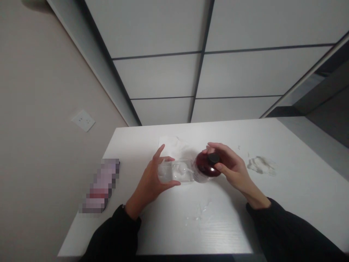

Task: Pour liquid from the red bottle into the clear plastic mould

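The person is standing at a white table (272,218) and is working with both hands near its middle. The left hand (152,182) is wrapping around a clear plastic bottle (176,171) that is lying on its side on the table – the thumb is below it, the fingers are curled over the far side, and the index finger is pointing up, free. The right hand (231,167) is closing its fingers on the dark red jar (204,168), just to the right of the bottle and touching it, with the fingertips around the small black cap (213,158).

As I judge it, the work is somewhere in the middle: the cap is sitting on the jar, so it is either not yet opened or just closed – I cannot tell which. The bottle looks mostly empty, with something pale inside.

Counting the things: one clear bottle, one dark red jar with one black cap, one white tissue (173,145) lying just behind the bottle, one pale smear (261,165) well to the right of the bottle, and some wet spots (200,213) in front of it. To the left of the bottle, near the table edge, one blurred object (99,185) is lying. One wall socket (83,120) is on the wall further left.
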{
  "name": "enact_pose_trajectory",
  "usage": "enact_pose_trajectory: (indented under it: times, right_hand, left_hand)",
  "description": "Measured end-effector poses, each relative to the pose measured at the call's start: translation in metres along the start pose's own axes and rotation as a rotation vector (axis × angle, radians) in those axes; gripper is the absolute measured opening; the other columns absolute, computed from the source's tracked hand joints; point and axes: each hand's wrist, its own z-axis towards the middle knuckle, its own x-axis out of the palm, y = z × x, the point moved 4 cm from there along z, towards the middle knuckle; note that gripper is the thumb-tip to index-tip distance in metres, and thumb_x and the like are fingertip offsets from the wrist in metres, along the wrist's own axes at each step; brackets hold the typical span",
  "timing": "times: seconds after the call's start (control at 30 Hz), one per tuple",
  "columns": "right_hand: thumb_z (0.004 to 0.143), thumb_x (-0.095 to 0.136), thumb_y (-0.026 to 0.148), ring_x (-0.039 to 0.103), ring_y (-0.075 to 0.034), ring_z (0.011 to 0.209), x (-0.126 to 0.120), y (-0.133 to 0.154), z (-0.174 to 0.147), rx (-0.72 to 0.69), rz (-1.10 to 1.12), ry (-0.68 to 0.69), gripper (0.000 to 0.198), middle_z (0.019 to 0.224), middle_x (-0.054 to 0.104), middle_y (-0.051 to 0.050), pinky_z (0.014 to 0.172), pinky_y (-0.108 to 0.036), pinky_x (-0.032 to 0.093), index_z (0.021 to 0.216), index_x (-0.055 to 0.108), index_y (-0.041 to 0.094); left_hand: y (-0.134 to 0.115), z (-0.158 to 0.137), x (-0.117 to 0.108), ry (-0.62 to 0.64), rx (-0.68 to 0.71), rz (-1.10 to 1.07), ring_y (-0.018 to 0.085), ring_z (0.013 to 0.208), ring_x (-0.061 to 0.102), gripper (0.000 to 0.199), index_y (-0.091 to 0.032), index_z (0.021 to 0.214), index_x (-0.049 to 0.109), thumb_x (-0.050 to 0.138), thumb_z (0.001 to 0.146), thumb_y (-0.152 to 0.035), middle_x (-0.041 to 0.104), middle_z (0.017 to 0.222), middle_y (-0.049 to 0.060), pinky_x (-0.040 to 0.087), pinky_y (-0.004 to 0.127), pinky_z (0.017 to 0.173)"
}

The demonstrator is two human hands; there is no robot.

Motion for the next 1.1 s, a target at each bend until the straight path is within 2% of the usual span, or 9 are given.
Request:
enact_pose_trajectory:
  times: [0.1,0.2,0.37,0.47,0.6,0.8,0.97,1.03,1.1]
  right_hand:
    - [0.097,0.071,0.061,0.067,-0.026,0.110,0.000,-0.002,-0.001,0.016,-0.075,-0.004,0.036,0.108,0.063,-0.005,0.103,-0.048,0.058,0.120,0.072,0.034]
    - [0.092,0.076,0.062,0.068,-0.025,0.107,-0.001,-0.004,-0.001,0.038,-0.042,-0.046,0.036,0.115,0.059,-0.004,0.101,-0.047,0.059,0.109,0.064,0.033]
    - [0.101,0.059,0.068,0.057,-0.031,0.132,0.004,0.001,-0.001,-0.016,-0.142,0.032,0.040,0.124,0.065,-0.008,0.113,-0.053,0.049,0.120,0.071,0.035]
    - [0.104,0.054,0.065,0.060,-0.030,0.123,0.008,0.002,-0.001,-0.009,-0.144,0.050,0.039,0.123,0.065,-0.008,0.109,-0.052,0.049,0.110,0.075,0.033]
    - [0.098,0.062,0.069,0.062,-0.028,0.108,0.009,-0.002,-0.001,0.003,-0.115,-0.025,0.040,0.109,0.064,-0.007,0.102,-0.049,0.054,0.101,0.073,0.031]
    - [0.093,0.071,0.067,0.065,-0.026,0.103,0.011,-0.010,0.000,0.007,-0.028,-0.091,0.037,0.106,0.063,-0.005,0.102,-0.048,0.055,0.096,0.071,0.031]
    - [0.087,0.048,0.095,0.061,-0.034,0.137,0.015,-0.010,-0.001,0.032,-0.049,-0.100,0.075,0.137,0.069,-0.012,0.117,-0.055,0.048,0.121,0.068,0.031]
    - [0.096,0.042,0.087,0.057,-0.031,0.144,0.002,-0.009,-0.004,0.050,-0.090,-0.136,0.068,0.146,0.067,-0.011,0.122,-0.054,0.045,0.128,0.066,0.031]
    - [0.104,0.050,0.068,0.062,-0.029,0.140,-0.026,-0.009,-0.016,0.086,-0.240,-0.222,0.046,0.141,0.071,-0.009,0.122,-0.055,0.046,0.125,0.069,0.031]
  left_hand:
    - [0.000,-0.001,0.000,0.004,0.004,0.009,0.030,0.126,0.068,0.125,-0.035,0.166,0.019,0.099,0.072,-0.026,0.074,0.131,0.008,0.048,0.052,0.115]
    - [-0.001,-0.001,0.000,0.007,0.009,0.014,0.030,0.128,0.068,0.123,-0.034,0.166,0.020,0.099,0.072,-0.027,0.074,0.131,0.008,0.047,0.052,0.117]
    - [-0.002,-0.001,0.000,0.001,0.005,0.012,0.032,0.132,0.066,0.123,-0.035,0.166,0.020,0.099,0.072,-0.027,0.073,0.132,0.009,0.046,0.054,0.118]
    - [-0.001,-0.001,0.000,0.000,0.002,0.011,0.033,0.133,0.066,0.123,-0.034,0.165,0.021,0.100,0.072,-0.027,0.072,0.133,0.011,0.046,0.056,0.118]
    - [-0.001,-0.001,0.001,0.002,0.001,0.000,0.032,0.130,0.068,0.125,-0.034,0.166,0.019,0.100,0.071,-0.027,0.073,0.132,0.009,0.046,0.056,0.118]
    - [0.002,0.000,0.002,-0.012,0.030,0.015,0.032,0.130,0.068,0.126,-0.035,0.166,0.017,0.100,0.071,-0.028,0.072,0.132,0.009,0.047,0.055,0.118]
    - [0.007,0.000,-0.001,-0.027,0.049,0.061,0.033,0.134,0.066,0.118,-0.033,0.165,0.020,0.097,0.075,-0.030,0.071,0.133,0.011,0.048,0.057,0.118]
    - [0.009,0.000,-0.001,-0.029,0.082,0.064,0.033,0.134,0.066,0.111,-0.033,0.162,0.025,0.096,0.077,-0.032,0.071,0.135,0.011,0.048,0.056,0.119]
    - [0.010,0.000,-0.001,-0.027,0.118,0.066,0.033,0.135,0.065,0.109,-0.033,0.160,0.030,0.098,0.075,-0.035,0.069,0.137,0.011,0.047,0.057,0.120]
